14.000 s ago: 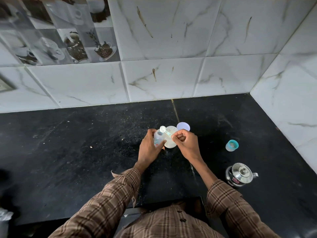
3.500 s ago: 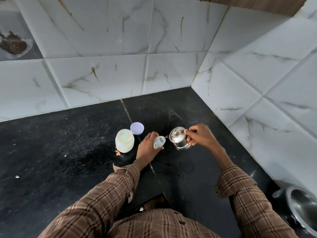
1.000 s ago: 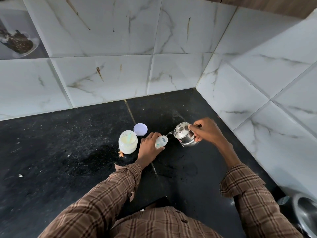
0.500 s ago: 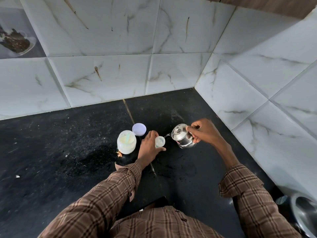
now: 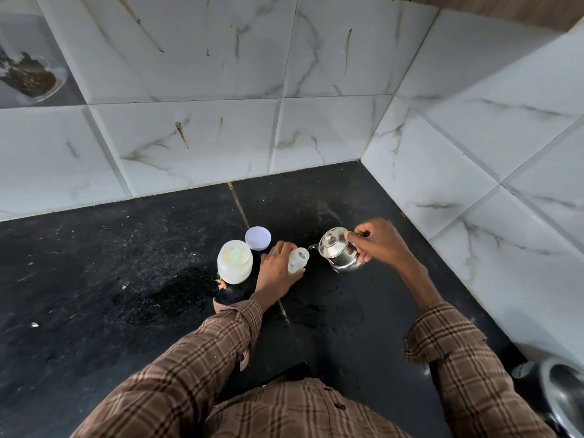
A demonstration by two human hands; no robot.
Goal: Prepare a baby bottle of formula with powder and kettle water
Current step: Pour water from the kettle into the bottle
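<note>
My left hand (image 5: pixel 275 273) grips a small clear baby bottle (image 5: pixel 297 262) standing open on the black counter (image 5: pixel 126 279). My right hand (image 5: pixel 380 243) holds the handle of a small steel kettle (image 5: pixel 338 253), tilted so its thin spout reaches the bottle's mouth. Left of my left hand stands an open jar of pale formula powder (image 5: pixel 235 262) with a light green scoop lying in it. Its lilac lid (image 5: pixel 258 238) lies flat just behind the jar.
White marble-look tiled walls meet in a corner behind and to the right. A steel vessel (image 5: pixel 565 403) sits at the lower right edge, with a small teal cap (image 5: pixel 523 370) beside it. Crumbs and a small orange scrap (image 5: pixel 221 283) lie by the jar.
The kettle has stayed tipped at the bottle's mouth, shifting only slightly. My left hand keeps its hold on the bottle. Fourteen seconds ago I was scooping powder into the bottle.
</note>
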